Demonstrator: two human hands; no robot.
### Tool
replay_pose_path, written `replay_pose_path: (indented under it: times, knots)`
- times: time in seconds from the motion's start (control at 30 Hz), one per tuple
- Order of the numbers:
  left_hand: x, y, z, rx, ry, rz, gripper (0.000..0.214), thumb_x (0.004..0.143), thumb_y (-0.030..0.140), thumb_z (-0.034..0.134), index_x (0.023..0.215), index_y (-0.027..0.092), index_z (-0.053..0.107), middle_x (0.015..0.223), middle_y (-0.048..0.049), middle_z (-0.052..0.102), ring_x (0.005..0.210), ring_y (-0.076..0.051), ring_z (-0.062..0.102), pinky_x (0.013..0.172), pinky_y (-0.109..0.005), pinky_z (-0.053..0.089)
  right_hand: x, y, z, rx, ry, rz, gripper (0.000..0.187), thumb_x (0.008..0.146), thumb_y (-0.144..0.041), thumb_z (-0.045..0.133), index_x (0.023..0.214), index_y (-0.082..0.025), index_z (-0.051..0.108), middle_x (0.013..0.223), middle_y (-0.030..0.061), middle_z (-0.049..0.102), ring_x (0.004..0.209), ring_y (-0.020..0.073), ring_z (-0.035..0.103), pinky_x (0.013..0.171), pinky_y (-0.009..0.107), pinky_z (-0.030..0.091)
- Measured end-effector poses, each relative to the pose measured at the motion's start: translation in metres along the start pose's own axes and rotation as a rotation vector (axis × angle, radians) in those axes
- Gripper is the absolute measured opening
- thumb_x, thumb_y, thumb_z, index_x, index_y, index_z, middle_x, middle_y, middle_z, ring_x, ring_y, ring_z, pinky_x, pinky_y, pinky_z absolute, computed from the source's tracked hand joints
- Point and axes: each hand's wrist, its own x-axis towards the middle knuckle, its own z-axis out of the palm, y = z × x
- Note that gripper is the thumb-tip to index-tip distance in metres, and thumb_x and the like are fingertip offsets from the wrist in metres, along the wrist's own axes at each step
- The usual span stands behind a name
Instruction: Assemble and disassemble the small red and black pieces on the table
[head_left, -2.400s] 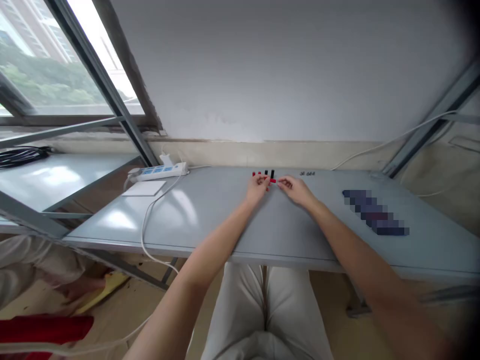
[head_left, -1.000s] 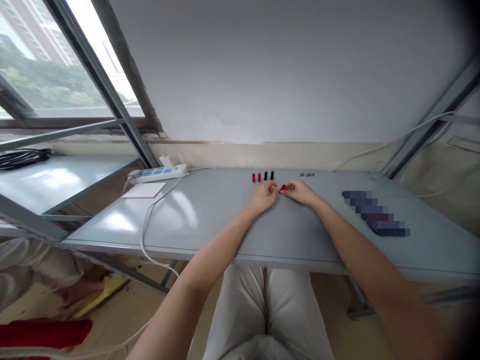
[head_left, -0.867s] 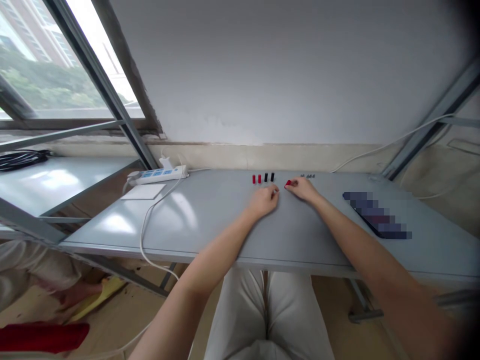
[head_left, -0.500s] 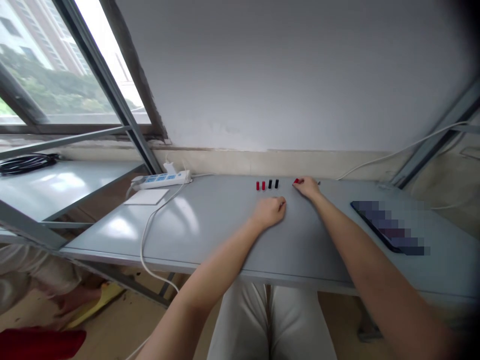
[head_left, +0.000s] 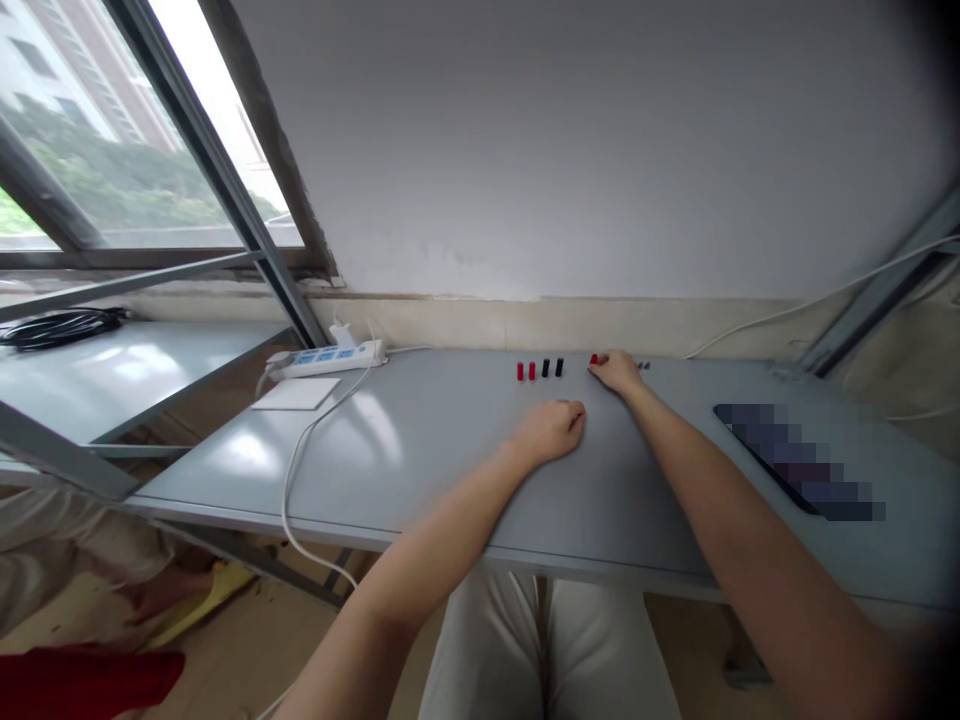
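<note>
My right hand (head_left: 619, 372) is closed near the back of the grey table (head_left: 420, 450), its fingertips around a small red cylinder (head_left: 593, 359). To the left, two more red cylinders (head_left: 526, 371) and two black cylinders (head_left: 553, 368) stand upright in a short row. My left hand (head_left: 553, 430) is closed on the tabletop in front of that row, fingers curled in; whatever it holds, if anything, is hidden. Just right of my right hand lie tiny dark and metallic pieces (head_left: 643, 366), too small to name.
A tablet-like device (head_left: 799, 460), partly pixelated, lies at the right. At the back left are a white power strip (head_left: 330, 358), a flat white plate (head_left: 296, 394) and a cable (head_left: 289, 490) trailing over the front edge. Another person's leg (head_left: 67, 560) shows at lower left.
My left hand has shifted slightly to the right along the table. The right hand stays at the red cylinder, and the view has moved a little.
</note>
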Motion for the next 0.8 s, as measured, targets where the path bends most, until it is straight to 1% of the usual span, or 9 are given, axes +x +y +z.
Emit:
replay_pose_path:
  times: [0.23, 0.37, 0.47, 0.53, 0.67, 0.8]
  knots:
    - [-0.0002, -0.0015, 0.0012, -0.012, 0.021, 0.027, 0.027, 0.086, 0.025, 0.038, 0.082, 0.017, 0.063, 0.077, -0.0095, 0.065, 0.067, -0.019, 0.058, 0.063, -0.03, 0.042, 0.0018, -0.0001, 0.0057, 0.008, 0.018, -0.029, 0.015, 0.073, -0.026, 0.057, 0.074, -0.015, 0.067, 0.079, 0.0117, 0.067, 0.073, 0.0212, 0.06, 0.064, 0.029, 0.041]
    - [0.0, -0.0016, 0.0022, -0.027, 0.021, 0.032, 0.026, 0.086, 0.025, 0.038, 0.082, 0.017, 0.063, 0.077, -0.0094, 0.065, 0.068, -0.019, 0.058, 0.064, -0.03, 0.042, 0.0048, 0.0024, 0.0056, 0.018, -0.033, -0.03, 0.015, 0.073, -0.027, 0.06, 0.074, -0.014, 0.066, 0.077, 0.01, 0.067, 0.073, 0.0208, 0.06, 0.066, 0.029, 0.042]
    - [0.0004, -0.0015, 0.0035, -0.028, 0.021, 0.036, 0.027, 0.086, 0.025, 0.038, 0.083, 0.017, 0.063, 0.078, -0.0093, 0.065, 0.068, -0.019, 0.058, 0.065, -0.03, 0.042, 0.0067, 0.0039, 0.0035, 0.043, -0.107, 0.001, 0.012, 0.073, -0.026, 0.061, 0.071, -0.014, 0.066, 0.075, 0.0088, 0.067, 0.07, 0.0192, 0.06, 0.065, 0.029, 0.042]
    - [0.0006, -0.0012, 0.0038, -0.022, 0.018, 0.04, 0.027, 0.086, 0.025, 0.038, 0.084, 0.017, 0.064, 0.079, -0.0094, 0.066, 0.069, -0.019, 0.059, 0.065, -0.029, 0.042, 0.0069, 0.004, 0.0017, 0.048, -0.131, 0.031, 0.009, 0.071, -0.023, 0.062, 0.071, -0.014, 0.066, 0.074, 0.0085, 0.067, 0.069, 0.0185, 0.06, 0.064, 0.028, 0.042]
    - [-0.0002, 0.0, 0.0024, -0.006, 0.001, 0.033, 0.028, 0.087, 0.026, 0.037, 0.084, 0.017, 0.064, 0.08, -0.009, 0.066, 0.071, -0.018, 0.059, 0.066, -0.029, 0.043, 0.005, 0.0023, -0.0018, 0.056, -0.119, 0.066, 0.009, 0.069, -0.022, 0.064, 0.074, -0.014, 0.067, 0.075, 0.008, 0.067, 0.068, 0.0179, 0.06, 0.063, 0.027, 0.042]
    - [-0.0009, 0.0006, 0.0007, 0.012, -0.007, 0.036, 0.029, 0.087, 0.027, 0.037, 0.088, 0.017, 0.064, 0.081, -0.0079, 0.066, 0.072, -0.018, 0.059, 0.067, -0.028, 0.044, 0.0026, -0.0008, -0.0039, 0.039, -0.11, 0.109, 0.011, 0.069, -0.022, 0.065, 0.076, -0.014, 0.069, 0.079, 0.0075, 0.068, 0.072, 0.0175, 0.061, 0.066, 0.025, 0.043]
